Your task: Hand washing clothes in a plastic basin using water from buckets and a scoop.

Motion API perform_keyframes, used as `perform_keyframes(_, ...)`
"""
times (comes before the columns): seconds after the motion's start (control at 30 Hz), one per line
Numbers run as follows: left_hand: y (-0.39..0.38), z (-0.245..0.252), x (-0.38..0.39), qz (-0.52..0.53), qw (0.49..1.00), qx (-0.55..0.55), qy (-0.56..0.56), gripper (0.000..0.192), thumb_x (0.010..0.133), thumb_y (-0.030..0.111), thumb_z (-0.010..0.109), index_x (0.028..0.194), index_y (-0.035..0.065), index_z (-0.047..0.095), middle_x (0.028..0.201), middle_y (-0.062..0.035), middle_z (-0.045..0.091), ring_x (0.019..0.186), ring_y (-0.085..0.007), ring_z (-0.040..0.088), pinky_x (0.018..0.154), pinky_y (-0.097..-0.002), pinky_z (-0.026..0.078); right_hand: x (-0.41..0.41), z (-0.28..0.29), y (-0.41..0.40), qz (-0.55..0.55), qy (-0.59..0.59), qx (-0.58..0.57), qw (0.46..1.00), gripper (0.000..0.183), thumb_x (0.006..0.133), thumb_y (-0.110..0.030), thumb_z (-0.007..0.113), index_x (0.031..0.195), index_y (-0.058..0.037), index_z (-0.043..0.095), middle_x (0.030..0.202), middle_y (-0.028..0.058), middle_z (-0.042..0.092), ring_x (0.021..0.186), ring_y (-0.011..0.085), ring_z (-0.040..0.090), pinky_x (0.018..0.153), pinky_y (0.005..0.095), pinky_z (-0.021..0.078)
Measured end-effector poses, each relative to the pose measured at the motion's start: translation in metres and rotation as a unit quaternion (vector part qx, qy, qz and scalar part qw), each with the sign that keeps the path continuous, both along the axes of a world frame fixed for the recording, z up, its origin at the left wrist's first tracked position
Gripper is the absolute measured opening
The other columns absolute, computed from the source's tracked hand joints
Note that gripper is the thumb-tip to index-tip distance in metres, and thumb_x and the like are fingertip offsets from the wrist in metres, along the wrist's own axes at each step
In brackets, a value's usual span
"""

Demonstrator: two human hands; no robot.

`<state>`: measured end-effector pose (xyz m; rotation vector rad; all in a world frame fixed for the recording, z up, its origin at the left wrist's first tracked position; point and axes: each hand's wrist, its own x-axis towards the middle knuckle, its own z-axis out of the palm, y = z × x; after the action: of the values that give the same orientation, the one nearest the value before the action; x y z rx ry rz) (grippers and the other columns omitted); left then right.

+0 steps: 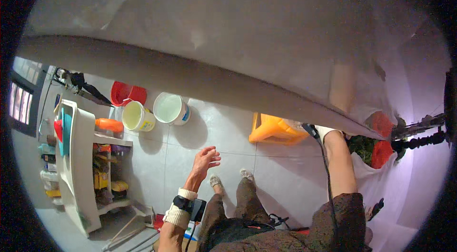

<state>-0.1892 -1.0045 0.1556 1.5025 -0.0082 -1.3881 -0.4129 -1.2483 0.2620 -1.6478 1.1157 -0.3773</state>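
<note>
My left hand (207, 159) hangs over the grey tiled floor with its fingers loosely bent and apart, holding nothing. A large glossy grey panel (214, 20) fills the upper part of the view. My right arm reaches to its lower edge, where my right hand (295, 124) is mostly hidden; what it touches or holds does not show. The arm wears a white cuff (325, 132) and a black strapped device with a cable (310, 130). Below this edge, beside the right hand, is a yellow-orange plastic object (276, 130), partly covered by the panel.
Two white buckets (138, 116), (172, 108) and a red basin (127, 94) stand on the floor at the left. A white sink (80, 152) and shelves with bottles and packages are at the far left. Red objects (382, 154) and greenery lie at the right.
</note>
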Motion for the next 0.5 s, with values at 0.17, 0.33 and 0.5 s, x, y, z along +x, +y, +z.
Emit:
perform_keyframes(0.17,-0.009,0.015,-0.003,0.002,0.999,-0.044,-0.013,0.040,0.085,0.022,0.055,0.117,-0.0007,0.046,0.092,-0.0099,0.057,0.079,-0.0182,0.059,0.066,-0.0297,0.052,-0.020,-0.003,0.016,0.002,0.034,0.006,0.999,0.028,0.086,-0.025,0.046,0.099,-0.0011,0.055,0.095,0.0084,0.058,0.086,0.0179,0.055,0.073,0.0311,0.0446)
perform_keyframes(0.33,-0.006,0.012,-0.004,0.016,1.000,-0.021,-0.014,0.040,0.085,0.022,0.055,0.116,-0.0006,0.046,0.092,-0.0095,0.057,0.079,-0.0176,0.059,0.067,-0.0301,0.051,-0.040,-0.003,0.026,0.003,0.069,0.005,0.998,0.027,0.086,-0.024,0.047,0.097,-0.0009,0.056,0.093,0.0088,0.058,0.084,0.0182,0.055,0.072,0.0310,0.0447)
perform_keyframes(0.5,-0.021,0.037,-0.007,-0.012,0.998,-0.055,-0.025,0.040,0.084,0.023,0.055,0.115,-0.0008,0.047,0.093,-0.0090,0.058,0.081,-0.0172,0.058,0.069,-0.0295,0.050,-0.055,0.009,0.050,-0.005,0.114,-0.004,0.993,0.026,0.086,-0.024,0.047,0.095,-0.0007,0.056,0.091,0.0091,0.059,0.082,0.0185,0.056,0.070,0.0310,0.0449)
